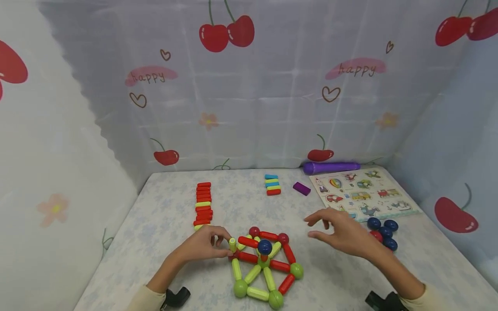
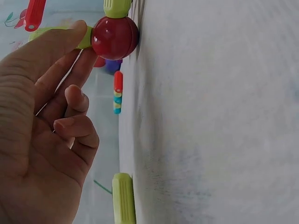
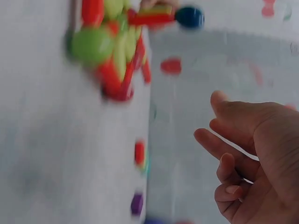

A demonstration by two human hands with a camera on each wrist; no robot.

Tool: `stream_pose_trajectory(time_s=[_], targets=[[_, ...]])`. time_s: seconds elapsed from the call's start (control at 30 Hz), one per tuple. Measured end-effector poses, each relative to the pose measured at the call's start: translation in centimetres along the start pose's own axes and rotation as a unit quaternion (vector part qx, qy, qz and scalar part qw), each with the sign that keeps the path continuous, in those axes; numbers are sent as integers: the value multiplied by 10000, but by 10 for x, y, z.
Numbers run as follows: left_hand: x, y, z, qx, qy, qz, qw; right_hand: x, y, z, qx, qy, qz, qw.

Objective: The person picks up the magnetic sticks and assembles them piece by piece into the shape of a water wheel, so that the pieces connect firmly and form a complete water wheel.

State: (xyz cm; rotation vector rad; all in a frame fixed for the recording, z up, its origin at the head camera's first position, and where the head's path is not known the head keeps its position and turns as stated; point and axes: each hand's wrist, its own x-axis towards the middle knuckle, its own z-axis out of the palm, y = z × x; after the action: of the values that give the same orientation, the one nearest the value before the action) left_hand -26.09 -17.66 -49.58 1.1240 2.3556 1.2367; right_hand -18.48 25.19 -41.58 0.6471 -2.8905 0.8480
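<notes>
Left hand (image 1: 204, 245) pinches an upright, ribbed, lime-green plastic rod (image 1: 232, 245) (right hand (image 1: 342, 232): fingers released) on a glossy, hexagonal, red-and-lime rod-and-ball frame (image 1: 264, 263).

Pale cream sleeves (image 1: 145, 299) of plain fabric stop short of the bare hands (image 1: 205, 244), leaving the lower forearms (image 1: 166, 272) uncovered, while a small, chunky black device (image 1: 178, 297) sits against the inner side of each sleeve's end.

Smooth, glossy plastic is seen in the dark red ball (image 2: 115, 38) and blue ball (image 1: 265, 247), ridged plastic in a yellow-green rod (image 2: 117, 8); a matt, cloth-like finish is shown by the table cover (image 1: 136, 242), creased sheen by the backdrop (image 1: 264, 112)
</notes>
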Motion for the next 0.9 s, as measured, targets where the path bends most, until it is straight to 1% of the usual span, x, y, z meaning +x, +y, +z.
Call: stream_pose_trajectory(time_s=[0.07, 0.17, 0.23, 0.27, 0.33, 0.4, 0.53, 0.6, 0.67, 0.73, 0.83, 0.9], targets=[[-2, 0, 0, 2, 31, 2, 10000, -12, 26, -14, -334, 206, 266, 9989], [-4, -1, -1, -4, 59, -3, 10000, -34, 65, -33, -805, 389, 775, 9930], [-4, -1, -1, -11, 51, -4, 10000, -49, 86, -42, -959, 338, 1154, 9881], [-4, -2, 0, -10, 49, 10, 10000, -57, 94, -46, -1033, 252, 1349, 9851], [-3, -3, 0, 12, 36, 54, 10000, -71, 108, -51, -1145, 43, 1584, 9807], [-1, -4, 1, 24, 9, 118, 9999, -83, 115, -56, -1193, -206, 1813, 9760], [-2, -5, 2, 23, 2, 125, 9999, -100, 123, -61, -1248, -615, 2028, 9693], [-2, -3, 2, 67, 7, 65, 10000, -106, 125, -60, -1201, -748, 2075, 9680], [-3, 1, 0, 231, 65, -63, 9997, -111, 127, -56, -1132, -803, 2133, 9671], [-6, 8, -3, 505, 221, -203, 9983, -115, 128, -51, -1071, -748, 2181, 9672], [-15, 26, -7, 906, 464, -445, 9938, -118, 129, -44, -1019, -593, 2249, 9672], [-24, 39, -6, 1054, 485, -522, 9919, -118, 129, -40, -1035, -500, 2216, 9683]])
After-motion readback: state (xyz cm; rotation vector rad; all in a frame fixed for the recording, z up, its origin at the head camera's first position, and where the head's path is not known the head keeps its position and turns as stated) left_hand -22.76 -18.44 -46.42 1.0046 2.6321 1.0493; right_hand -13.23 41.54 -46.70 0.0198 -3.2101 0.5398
